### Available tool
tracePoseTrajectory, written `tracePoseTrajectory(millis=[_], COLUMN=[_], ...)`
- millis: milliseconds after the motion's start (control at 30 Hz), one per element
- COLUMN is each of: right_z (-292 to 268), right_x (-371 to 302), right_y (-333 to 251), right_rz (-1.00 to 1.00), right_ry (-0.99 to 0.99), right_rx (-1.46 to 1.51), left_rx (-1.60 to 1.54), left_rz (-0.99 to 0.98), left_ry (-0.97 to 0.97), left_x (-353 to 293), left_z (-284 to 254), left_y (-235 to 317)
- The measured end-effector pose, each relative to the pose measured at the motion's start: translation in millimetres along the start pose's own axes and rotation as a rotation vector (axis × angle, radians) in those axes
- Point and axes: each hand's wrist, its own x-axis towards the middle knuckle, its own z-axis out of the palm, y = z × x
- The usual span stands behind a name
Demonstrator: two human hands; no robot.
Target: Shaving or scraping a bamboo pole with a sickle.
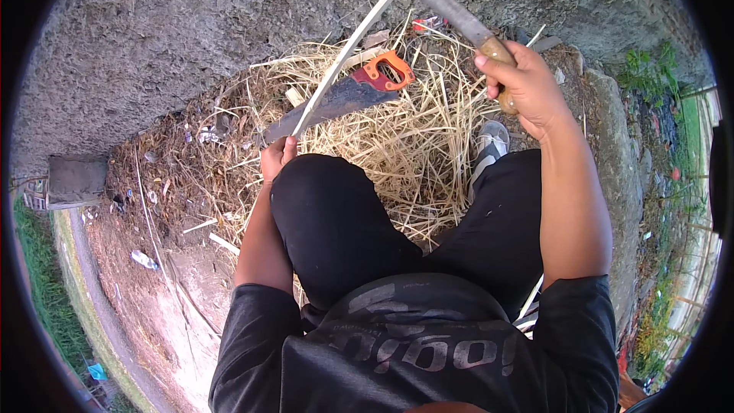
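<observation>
My right hand [524,84] is wrapped round the wooden handle of a machete [451,11], raised at the upper right. Its long grey blade slants up and to the left, past the top edge of the view. Beside my left knee, my left hand [277,157] grips the lower end of a pale bamboo strip [341,59], partly hidden by the knee. The strip rises to the right, and its upper tip comes close to the blade; whether they touch I cannot tell. Behind the strip, a handsaw [344,103] with an orange and red handle lies on the shavings.
Thin pale shavings [382,153] are heaped between my legs and ahead of them. A rough grey wall [191,30] stands at the far side. On the dirt at left lies a plastic bottle [144,260]. A stone ledge [612,130] runs along the right.
</observation>
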Motion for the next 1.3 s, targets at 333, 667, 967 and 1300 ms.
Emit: tracePoseTrajectory(millis=[333,667,967,1300], right_z=[6.4,9.4,11.1,-0.6], right_x=[-16.6,-19.1,-17.5,-10.6], right_y=[-18.6,-17.6,-14.3,-8.8], right_rz=[0.021,0.041,0.131,0.168], right_ry=[0.11,-0.003,-0.222,-0.381], right_rx=[0.133,0.299,0.52,0.599], left_rx=[0.035,0.046,0.015,0.039], left_rz=[0.048,0.074,0.04,0.073], left_ry=[0.154,0.209,0.204,0.189], left_x=[7.9,9.3,9.8,8.4], left_z=[-8.5,-9.4,-12.2,-13.1], left_y=[-18.5,-18.6,-21.2,-17.6])
